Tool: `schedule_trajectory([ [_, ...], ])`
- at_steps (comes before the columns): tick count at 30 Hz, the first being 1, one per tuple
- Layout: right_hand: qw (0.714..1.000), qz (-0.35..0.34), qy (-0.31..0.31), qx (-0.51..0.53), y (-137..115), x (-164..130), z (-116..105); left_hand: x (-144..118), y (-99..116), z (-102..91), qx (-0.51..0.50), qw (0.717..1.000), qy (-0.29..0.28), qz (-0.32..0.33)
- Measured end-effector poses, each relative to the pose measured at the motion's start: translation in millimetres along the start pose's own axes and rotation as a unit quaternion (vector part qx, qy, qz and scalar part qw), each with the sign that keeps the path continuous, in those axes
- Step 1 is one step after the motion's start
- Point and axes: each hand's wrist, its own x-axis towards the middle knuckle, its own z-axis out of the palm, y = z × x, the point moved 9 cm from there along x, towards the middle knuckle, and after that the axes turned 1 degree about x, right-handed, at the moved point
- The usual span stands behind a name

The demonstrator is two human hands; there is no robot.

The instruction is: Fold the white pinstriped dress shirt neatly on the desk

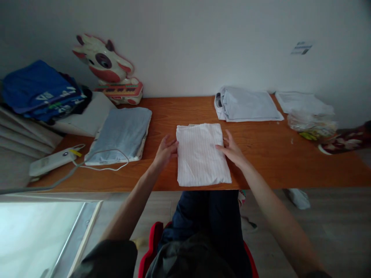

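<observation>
Folded white pinstriped shirt (201,153) lies flat near the front edge of a wooden table (261,154), squarely in front of the seated person. Both forearms reach forward from the near side. The left hand (165,151) rests at the shirt's left edge, fingers loosely spread and touching the fabric, gripping nothing. The right hand (233,151) lies at the right edge, palm down, fingers extended onto the cloth, likewise not clenched. To the left sits a folded pale blue garment (121,133), with a thin white cable (107,164) looping over its near corner and running to a white handheld device (50,162) at the table's left end. Farther left is a stack of blue clothes (40,90), and against the far wall a cow-shaped toy keyboard (113,71). Far right of the shirt lies a folded light grey garment (246,104), then a crumpled plastic bag (311,123). Nothing lies between the hands and the shirt.
</observation>
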Motion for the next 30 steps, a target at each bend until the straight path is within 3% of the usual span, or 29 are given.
schedule_trajectory([
  [2,0.999,-0.014,-0.029,-0.044,1.8,-34.9,-1.7,-32.4,-8.3,-11.4,0.036,0.999,-0.013,-0.028],
  [5,0.995,-0.029,-0.064,-0.069,4.1,-77.2,-3.3,-77.5,-24.0,-13.9,0.1,0.991,-0.051,-0.068],
  [9,0.991,-0.043,-0.064,-0.105,-1.1,-105.8,-4.4,-111.4,-40.0,-13.2,0.184,0.98,-0.04,-0.062],
  [14,0.989,-0.055,-0.052,-0.128,-1.2,-118.4,-3.3,-116.7,-51.6,-6.5,0.237,0.969,-0.075,-0.006],
  [19,0.99,-0.03,-0.054,-0.128,12.8,-121.9,-5.3,-114.1,-38.0,-2.1,0.295,0.949,-0.088,0.061],
  [23,0.995,-0.043,-0.07,-0.058,7.4,-131.8,-4.8,-124.9,-38.3,4.3,0.206,0.967,-0.152,0.002],
  [26,0.994,-0.056,-0.089,-0.035,4.3,-142.4,-1.5,-137.1,-43.0,10.9,0.151,0.965,-0.215,-0.031],
  [30,0.99,-0.077,-0.075,-0.096,3.8,-148.2,-0.7,-136.8,-44.9,8.0,0.182,0.963,-0.199,0.013],
])
